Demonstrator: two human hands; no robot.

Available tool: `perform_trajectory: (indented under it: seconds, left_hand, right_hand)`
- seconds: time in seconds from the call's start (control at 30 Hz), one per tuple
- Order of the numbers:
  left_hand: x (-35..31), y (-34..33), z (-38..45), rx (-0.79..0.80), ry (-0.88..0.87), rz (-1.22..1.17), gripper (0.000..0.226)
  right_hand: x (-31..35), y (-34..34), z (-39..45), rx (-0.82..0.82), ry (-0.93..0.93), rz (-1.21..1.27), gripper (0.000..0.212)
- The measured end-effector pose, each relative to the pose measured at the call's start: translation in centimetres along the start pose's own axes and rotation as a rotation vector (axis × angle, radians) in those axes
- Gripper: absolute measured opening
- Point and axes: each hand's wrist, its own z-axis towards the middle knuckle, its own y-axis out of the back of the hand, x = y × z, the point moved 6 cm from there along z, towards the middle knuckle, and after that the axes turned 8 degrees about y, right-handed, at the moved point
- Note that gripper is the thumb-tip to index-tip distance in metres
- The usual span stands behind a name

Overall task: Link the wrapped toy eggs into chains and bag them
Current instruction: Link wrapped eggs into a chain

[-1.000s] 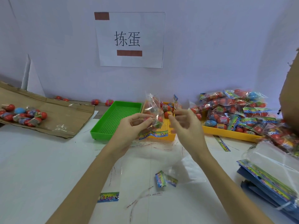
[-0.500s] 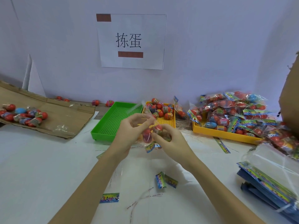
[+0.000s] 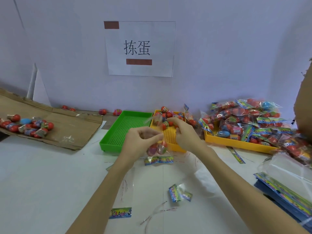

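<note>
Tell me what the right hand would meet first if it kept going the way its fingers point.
The right hand points away toward the wall, its fingertips at the loose wrapped eggs heaped in the small yellow tray. Those eggs likely come first; it may already touch one, depth being unclear.

Single head view (wide-angle), facing forward-down, close over white table (image 3: 42,174).

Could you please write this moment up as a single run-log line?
left hand: holds clear bag with eggs inside | right hand: reaching into small yellow tray, picking egg | green tray: empty
</note>
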Motion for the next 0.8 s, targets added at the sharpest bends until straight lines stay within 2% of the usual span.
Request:
perform_trajectory:
  seconds: [0.07,0.13,0.37,0.43,0.53,0.63,0.7,0.8]
  left_hand:
    - [-0.2,-0.2,-0.2,0.023,-0.025,0.039,0.018]
    - [-0.2,-0.3,-0.1,0.024,-0.037,0.074,0.019]
    - [0.0,-0.4,0.1,-0.004,-0.037,0.101,0.031]
    - [0.0,-0.5,0.2,0.006,-0.042,0.12,0.035]
    - [0.1,-0.3,0.2,-0.004,-0.047,0.127,0.04]
    - [0.1,-0.2,0.3,-0.019,-0.057,0.138,0.04]
    - [0.2,-0.2,0.4,-0.025,-0.063,0.147,0.038]
    - [0.3,-0.2,0.5,-0.033,-0.063,0.156,0.039]
  right_hand:
    - [-0.1,-1.4,1.6,0.132,0.015,-0.081,0.071]
    - [-0.1,-2.7,3.0,0.23,0.049,-0.185,0.071]
    - [-0.9,-2.9,4.1,0.125,0.052,-0.42,0.044]
    - [-0.9,-2.3,3.7,0.033,0.015,-0.298,0.037]
    - [-0.8,0.3,2.3,-0.282,-0.071,0.139,0.038]
    - [-0.2,2.7,-0.1,-0.503,-0.067,0.344,0.032]
    - [0.9,3.5,-1.8,-0.537,0.025,0.45,0.024]
    - [3.3,3.8,-4.0,-0.463,0.212,0.486,0.024]
